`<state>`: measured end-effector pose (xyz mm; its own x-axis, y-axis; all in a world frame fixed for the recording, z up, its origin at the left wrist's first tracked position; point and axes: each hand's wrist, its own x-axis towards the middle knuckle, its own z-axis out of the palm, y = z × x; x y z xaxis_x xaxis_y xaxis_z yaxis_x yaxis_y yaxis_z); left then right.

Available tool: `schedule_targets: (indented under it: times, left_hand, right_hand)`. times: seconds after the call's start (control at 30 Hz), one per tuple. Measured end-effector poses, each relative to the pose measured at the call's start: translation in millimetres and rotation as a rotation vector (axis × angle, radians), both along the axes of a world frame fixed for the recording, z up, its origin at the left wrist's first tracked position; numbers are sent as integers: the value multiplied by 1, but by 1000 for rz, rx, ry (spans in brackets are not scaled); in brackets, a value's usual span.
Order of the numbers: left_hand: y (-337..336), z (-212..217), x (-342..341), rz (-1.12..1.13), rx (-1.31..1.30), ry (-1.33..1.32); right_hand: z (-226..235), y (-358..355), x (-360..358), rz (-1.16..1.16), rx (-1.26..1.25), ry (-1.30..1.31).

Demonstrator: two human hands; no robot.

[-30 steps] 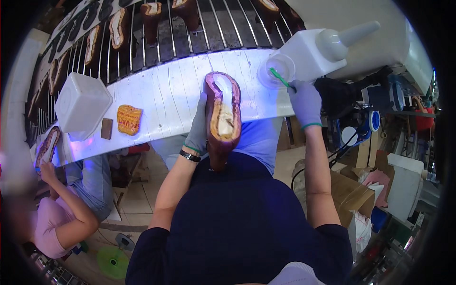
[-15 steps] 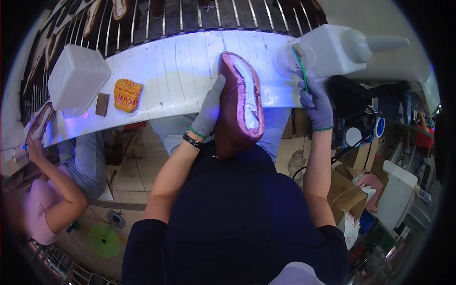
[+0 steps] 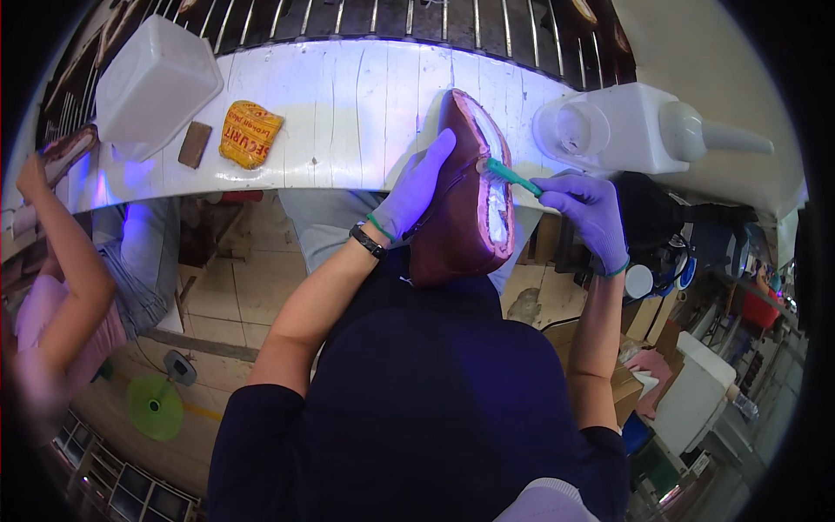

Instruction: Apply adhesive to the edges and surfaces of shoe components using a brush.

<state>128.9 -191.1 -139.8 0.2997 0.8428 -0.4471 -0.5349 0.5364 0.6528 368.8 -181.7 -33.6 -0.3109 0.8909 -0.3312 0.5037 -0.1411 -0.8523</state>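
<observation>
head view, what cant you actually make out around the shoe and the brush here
- Brush: in the head view its bristle tip is too small to tell whether it touches the shoe.
- Shoe: its far side is hidden by the left hand and its own body.
- Brush handle end: covered by the right hand.
- White container: its contents are too washed out to tell.
- Co-worker's hand: blurred by the left rim.

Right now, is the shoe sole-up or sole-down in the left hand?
Sole-up: the left hand cradles the brown shoe with its pale bottom facing the camera, and the right hand lays the green brush on it.
</observation>
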Motion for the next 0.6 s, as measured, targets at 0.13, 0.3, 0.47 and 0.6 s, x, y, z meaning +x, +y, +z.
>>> schedule_targets:
  times: [0.13,0.3,0.47,0.6]
  left_hand:
    - [0,-1,1,6,-17,-41]
    - [-2,14,-1,-24,-25,41]
    - [-2,6,-2,-28,3,22]
    - [-1,-1,-2,-50,6,28]
  right_hand:
    - [-4,15,-10,-3,79,-102]
    - [-13,39,-14,44,136,-145]
    - [-22,66,-19,149,215,-287]
    - [-31,87,-27,154,230,-299]
